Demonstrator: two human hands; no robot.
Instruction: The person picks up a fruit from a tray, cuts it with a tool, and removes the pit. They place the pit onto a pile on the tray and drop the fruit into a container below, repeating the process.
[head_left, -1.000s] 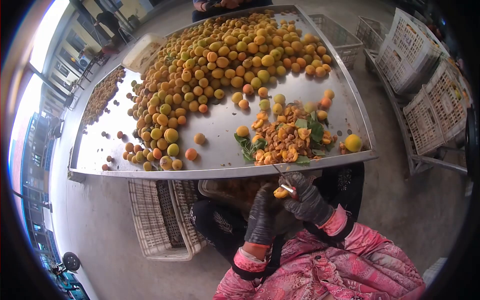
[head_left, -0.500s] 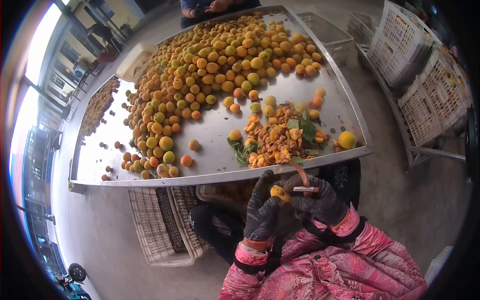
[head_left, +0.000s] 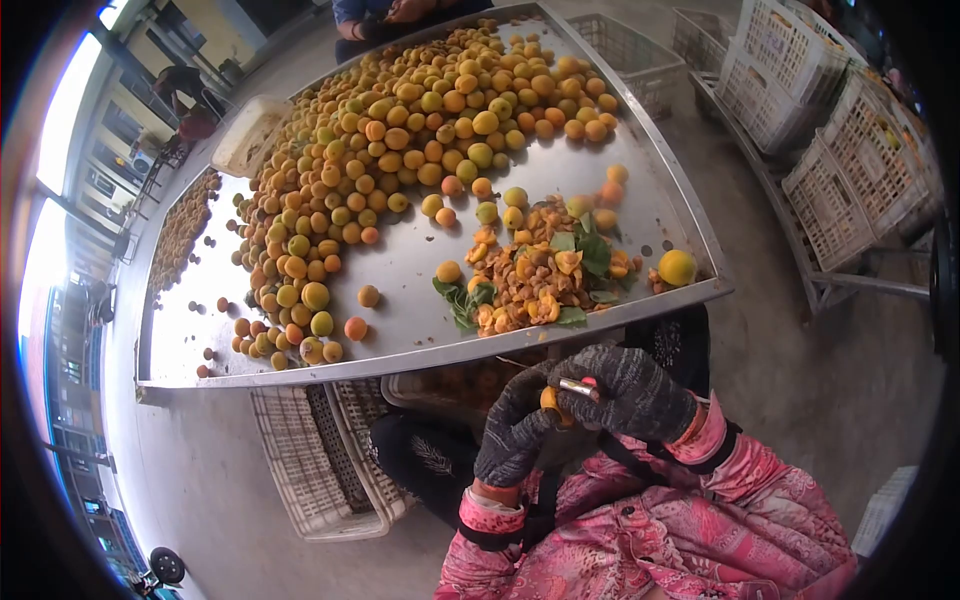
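My left hand (head_left: 515,430), in a dark grey knit glove, is closed around a yellow-orange apricot (head_left: 551,402) just below the metal table's near edge. Gloved alike, my right hand (head_left: 637,396) grips a small tool with a shiny metal part (head_left: 579,388) and a reddish end, right against the fruit. My fingers hide much of both. Beyond my hands, on the tabletop, lies a heap of apricot stones and torn flesh (head_left: 520,275) with green leaves (head_left: 594,250) among it.
A big pile of whole apricots (head_left: 400,130) covers much of the metal table (head_left: 420,270). White crates (head_left: 320,460) stand underneath, and more crates (head_left: 850,180) are on a cart at right. Opposite sits another person (head_left: 385,18). A pale tub (head_left: 250,135) rests at the far left edge.
The right hand has turned the tool; its long reddish-brown part, which stuck up toward the table, is now mostly hidden. Both hands stay together at the apricot. The view has shifted slightly.
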